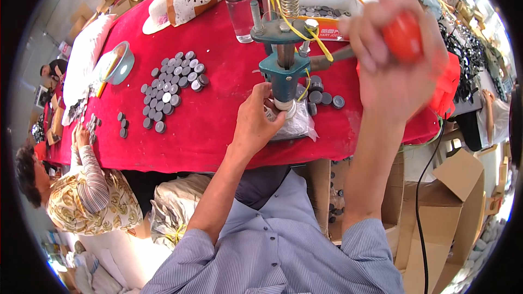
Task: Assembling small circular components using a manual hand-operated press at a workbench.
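Observation:
A dark green hand press [284, 67] with a tall spring stands in front of me on the red-covered table. Its lever runs right to a red knob [403, 36]. My right hand [396, 73], smeared by motion, is wrapped around that knob. Under the press head, my left hand [254, 123] pinches a small whitish round part [284, 107]; my fingers partly hide it. Clear plastic film [301, 124] lies at the foot of the press. Several dark round caps [327, 98] sit just right of it, and a larger group of grey-black caps [173, 83] spreads to the left.
Left on the red cloth [218, 103] are a green bowl [121, 64] and a white sack [87, 57]. A clear bottle [238, 16] stands behind the press. Cardboard boxes [442, 223] and a black cable [419, 207] are at lower right. Another person [92, 196] works at the left edge.

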A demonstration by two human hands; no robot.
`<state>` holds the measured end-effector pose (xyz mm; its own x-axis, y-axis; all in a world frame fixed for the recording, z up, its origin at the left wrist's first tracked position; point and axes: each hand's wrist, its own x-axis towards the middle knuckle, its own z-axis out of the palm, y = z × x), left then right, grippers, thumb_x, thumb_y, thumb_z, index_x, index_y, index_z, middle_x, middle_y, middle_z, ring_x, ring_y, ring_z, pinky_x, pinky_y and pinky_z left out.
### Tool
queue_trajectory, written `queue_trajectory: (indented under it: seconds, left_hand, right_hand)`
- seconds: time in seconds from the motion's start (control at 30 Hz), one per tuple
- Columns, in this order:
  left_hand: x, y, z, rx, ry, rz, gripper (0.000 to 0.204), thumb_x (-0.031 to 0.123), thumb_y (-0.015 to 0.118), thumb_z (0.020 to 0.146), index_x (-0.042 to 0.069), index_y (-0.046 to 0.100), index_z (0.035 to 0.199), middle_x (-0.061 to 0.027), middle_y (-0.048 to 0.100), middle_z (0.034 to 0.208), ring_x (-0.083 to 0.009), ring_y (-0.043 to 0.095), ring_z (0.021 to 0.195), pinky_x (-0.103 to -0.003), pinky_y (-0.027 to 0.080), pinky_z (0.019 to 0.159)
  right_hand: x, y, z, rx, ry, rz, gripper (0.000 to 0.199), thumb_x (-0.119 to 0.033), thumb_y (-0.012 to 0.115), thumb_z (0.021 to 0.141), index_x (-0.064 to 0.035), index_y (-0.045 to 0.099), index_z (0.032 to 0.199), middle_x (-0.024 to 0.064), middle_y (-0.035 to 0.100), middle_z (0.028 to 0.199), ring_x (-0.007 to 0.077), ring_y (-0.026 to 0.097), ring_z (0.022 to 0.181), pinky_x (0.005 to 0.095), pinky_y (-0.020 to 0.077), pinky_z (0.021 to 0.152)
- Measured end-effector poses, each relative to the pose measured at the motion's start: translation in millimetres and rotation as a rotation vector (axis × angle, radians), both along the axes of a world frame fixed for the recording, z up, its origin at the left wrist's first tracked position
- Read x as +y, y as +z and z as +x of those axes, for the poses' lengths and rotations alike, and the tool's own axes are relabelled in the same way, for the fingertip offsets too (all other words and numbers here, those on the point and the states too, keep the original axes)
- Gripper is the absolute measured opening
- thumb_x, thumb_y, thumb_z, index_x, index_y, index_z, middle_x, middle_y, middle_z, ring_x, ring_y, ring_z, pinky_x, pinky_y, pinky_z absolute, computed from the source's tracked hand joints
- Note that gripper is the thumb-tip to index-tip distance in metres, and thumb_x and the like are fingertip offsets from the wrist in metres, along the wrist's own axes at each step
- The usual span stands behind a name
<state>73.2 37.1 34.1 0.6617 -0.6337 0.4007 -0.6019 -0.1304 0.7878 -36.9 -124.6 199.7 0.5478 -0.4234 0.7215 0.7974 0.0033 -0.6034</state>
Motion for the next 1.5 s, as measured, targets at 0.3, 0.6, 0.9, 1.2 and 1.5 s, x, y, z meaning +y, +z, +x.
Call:
queue_trajectory:
  seconds: [0.3,0.6,0.9,1.2,1.5]
  left_hand:
    - [84.2,-28.2,66.7,-0.154,0.422,0.082,0.035,0.002,0.072,0.084,0.001,0.065,0.119,-0.0118,0.071,0.112,-0.0194,0.069,0.092,-0.032,0.055,0.079]
    - [80.1,-57.4,144.9,-0.371,0.681,0.329,0.037,0.019,0.079,0.082,0.005,0.066,0.114,-0.019,0.067,0.1,-0.0371,0.065,0.093,-0.047,0.052,0.081]
    - [80.8,-27.2,110.2,-0.171,0.545,0.101,0.031,0.016,0.085,0.078,0.003,0.071,0.102,-0.0112,0.074,0.089,-0.0193,0.071,0.074,-0.031,0.055,0.068]
    - [19.6,4.7,5.3,-0.07,0.088,0.026,0.041,0.008,0.088,0.074,-0.001,0.066,0.107,-0.0094,0.074,0.096,-0.0153,0.071,0.085,-0.029,0.057,0.073]
    - [10.7,-1.3,8.9,-0.065,0.013,0.046,0.05,0.008,0.089,0.073,-0.003,0.061,0.113,-0.0126,0.074,0.096,-0.0179,0.072,0.085,-0.03,0.057,0.074]
  right_hand:
    - [40.1,-107.2,-70.5,-0.09,-0.16,-0.246,0.046,-0.049,0.044,0.101,-0.0111,0.06,0.08,0.0031,0.052,0.066,0.0238,0.057,0.067,0.0528,0.0361,0.102]
    - [38.5,-103.8,-74.3,-0.076,-0.207,-0.229,0.043,-0.048,0.047,0.1,-0.0123,0.058,0.078,0.0038,0.052,0.065,0.0251,0.058,0.071,0.0555,0.0331,0.107]
    - [8.1,-22.3,-20.2,-0.128,-0.023,-0.116,0.04,-0.038,0.05,0.103,-0.0014,0.06,0.093,0.0079,0.06,0.078,0.0146,0.051,0.061,0.0321,0.0419,0.063]
    - [-27.3,43.6,57.8,0.156,0.008,0.069,0.038,-0.039,0.047,0.103,-0.0048,0.056,0.089,-0.0008,0.045,0.06,0.0065,0.034,0.047,0.0208,0.0322,0.048]
    - [-32.1,43.9,70.7,0.153,0.0,-0.026,0.038,-0.039,0.046,0.104,-0.0052,0.056,0.088,-0.0016,0.045,0.06,0.0064,0.034,0.046,0.0203,0.0321,0.048]
